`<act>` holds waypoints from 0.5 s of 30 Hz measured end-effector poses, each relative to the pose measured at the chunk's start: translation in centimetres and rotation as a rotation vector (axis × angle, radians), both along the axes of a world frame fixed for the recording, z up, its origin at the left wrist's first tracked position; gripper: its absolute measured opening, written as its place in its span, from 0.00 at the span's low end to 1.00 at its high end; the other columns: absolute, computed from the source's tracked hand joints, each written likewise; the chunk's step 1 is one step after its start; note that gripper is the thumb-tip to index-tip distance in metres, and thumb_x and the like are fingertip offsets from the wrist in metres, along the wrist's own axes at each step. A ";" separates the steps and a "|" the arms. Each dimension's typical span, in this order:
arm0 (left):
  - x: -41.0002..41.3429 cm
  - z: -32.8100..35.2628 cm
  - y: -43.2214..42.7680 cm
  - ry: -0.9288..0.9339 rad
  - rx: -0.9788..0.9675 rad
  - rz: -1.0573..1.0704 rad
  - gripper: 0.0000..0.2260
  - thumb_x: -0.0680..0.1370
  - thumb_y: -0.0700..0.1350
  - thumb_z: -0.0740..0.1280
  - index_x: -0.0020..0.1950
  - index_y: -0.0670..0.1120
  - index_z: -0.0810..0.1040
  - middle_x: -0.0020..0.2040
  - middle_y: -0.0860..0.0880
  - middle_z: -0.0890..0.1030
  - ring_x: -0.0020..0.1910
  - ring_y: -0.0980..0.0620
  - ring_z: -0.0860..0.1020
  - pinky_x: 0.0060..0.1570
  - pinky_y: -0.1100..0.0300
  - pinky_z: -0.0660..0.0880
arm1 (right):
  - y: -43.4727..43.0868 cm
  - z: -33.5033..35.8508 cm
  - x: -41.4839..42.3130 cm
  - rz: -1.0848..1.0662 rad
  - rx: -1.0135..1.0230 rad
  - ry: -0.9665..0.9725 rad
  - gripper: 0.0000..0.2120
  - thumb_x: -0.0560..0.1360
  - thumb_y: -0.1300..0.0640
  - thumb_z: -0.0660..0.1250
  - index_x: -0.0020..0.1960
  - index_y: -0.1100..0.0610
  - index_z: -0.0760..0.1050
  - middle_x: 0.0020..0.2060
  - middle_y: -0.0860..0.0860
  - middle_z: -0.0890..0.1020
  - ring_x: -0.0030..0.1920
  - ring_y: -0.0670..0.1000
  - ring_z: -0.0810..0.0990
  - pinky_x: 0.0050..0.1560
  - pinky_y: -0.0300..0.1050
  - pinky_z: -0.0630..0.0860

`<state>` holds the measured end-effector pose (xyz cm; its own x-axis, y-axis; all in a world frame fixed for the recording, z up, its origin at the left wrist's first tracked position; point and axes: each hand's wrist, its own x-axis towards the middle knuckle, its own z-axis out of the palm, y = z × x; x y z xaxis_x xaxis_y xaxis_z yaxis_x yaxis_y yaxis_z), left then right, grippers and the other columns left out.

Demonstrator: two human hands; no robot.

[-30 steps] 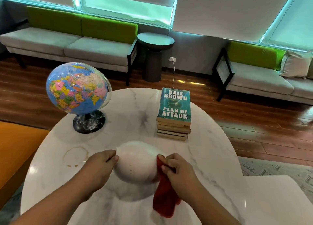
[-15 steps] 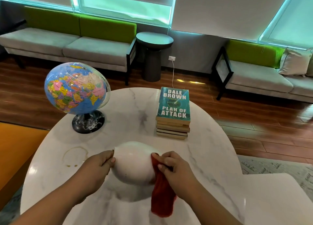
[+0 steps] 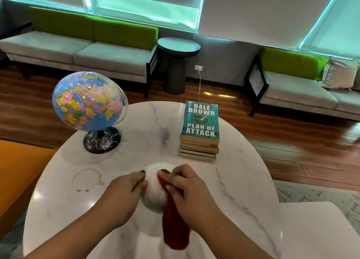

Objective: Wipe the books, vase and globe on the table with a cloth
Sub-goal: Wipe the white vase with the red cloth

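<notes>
A round white vase stands near the front of the white marble table. My left hand holds its left side, fingers curled against it. My right hand grips a red cloth and presses it onto the vase's top right; the cloth's tail hangs down toward me. A colourful globe on a black stand sits at the table's back left. A stack of several books with a teal cover on top stands at the back right.
A brown ring stain marks the table left of the vase. An orange seat lies to the left, a lower white surface to the right. Sofas and a dark round side table stand behind on the wood floor.
My right hand has slid the red cloth from the vase's right side up and leftward over its top. My left hand stays on the vase's left side.
</notes>
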<state>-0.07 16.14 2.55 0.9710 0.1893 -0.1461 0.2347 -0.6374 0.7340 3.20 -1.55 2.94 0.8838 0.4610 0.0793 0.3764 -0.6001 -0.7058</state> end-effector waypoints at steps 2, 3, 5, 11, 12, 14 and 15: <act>-0.1 0.2 0.1 0.017 -0.018 0.017 0.14 0.82 0.44 0.60 0.66 0.47 0.76 0.62 0.51 0.78 0.54 0.54 0.72 0.50 0.67 0.65 | -1.2 -0.4 1.1 -0.138 -0.023 0.067 0.14 0.79 0.54 0.62 0.63 0.49 0.77 0.48 0.38 0.70 0.49 0.39 0.71 0.53 0.21 0.62; -0.2 0.3 0.2 0.022 -0.023 0.026 0.14 0.82 0.44 0.60 0.67 0.47 0.75 0.63 0.51 0.77 0.55 0.54 0.72 0.52 0.65 0.65 | -1.6 -0.6 1.6 -0.202 -0.056 0.096 0.14 0.80 0.54 0.61 0.64 0.50 0.76 0.48 0.39 0.70 0.48 0.39 0.70 0.53 0.23 0.61; -0.3 0.5 -0.1 0.018 -0.006 0.035 0.15 0.82 0.45 0.59 0.68 0.47 0.74 0.64 0.51 0.76 0.58 0.52 0.73 0.53 0.64 0.66 | -1.9 -0.8 1.8 -0.253 -0.126 0.118 0.15 0.81 0.53 0.59 0.65 0.51 0.74 0.50 0.40 0.70 0.50 0.40 0.69 0.56 0.28 0.60; 0.3 1.0 -0.5 0.083 0.033 -0.057 0.05 0.80 0.42 0.63 0.47 0.52 0.76 0.46 0.53 0.80 0.44 0.55 0.77 0.39 0.66 0.71 | 1.3 1.9 0.7 -0.056 -0.139 -0.071 0.15 0.81 0.53 0.58 0.66 0.50 0.73 0.53 0.41 0.68 0.49 0.42 0.71 0.55 0.26 0.63; 0.3 1.0 -0.5 0.099 0.018 -0.074 0.07 0.79 0.41 0.63 0.46 0.51 0.77 0.45 0.52 0.81 0.44 0.54 0.79 0.40 0.64 0.73 | 1.6 2.4 0.4 0.001 -0.164 -0.079 0.15 0.81 0.53 0.57 0.65 0.51 0.74 0.54 0.42 0.68 0.49 0.43 0.72 0.55 0.28 0.65; 0.3 1.1 -0.5 0.105 -0.040 -0.082 0.10 0.78 0.38 0.63 0.41 0.50 0.79 0.43 0.50 0.83 0.44 0.51 0.80 0.40 0.62 0.74 | 1.8 2.9 -0.1 0.112 -0.209 -0.064 0.14 0.81 0.53 0.57 0.64 0.52 0.74 0.56 0.45 0.69 0.51 0.46 0.74 0.57 0.35 0.70; 0.2 1.2 -0.4 0.101 -0.054 -0.079 0.11 0.78 0.38 0.63 0.41 0.49 0.80 0.44 0.50 0.83 0.45 0.51 0.80 0.40 0.63 0.74 | 1.8 3.1 -0.2 0.140 -0.215 -0.056 0.14 0.81 0.54 0.57 0.63 0.53 0.75 0.56 0.45 0.70 0.51 0.47 0.74 0.58 0.38 0.71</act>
<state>0.17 15.72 3.79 0.9625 0.1019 -0.2516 0.2595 -0.6173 0.7427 2.96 0.21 6.01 0.8073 0.5900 0.0138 0.5013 -0.6732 -0.5436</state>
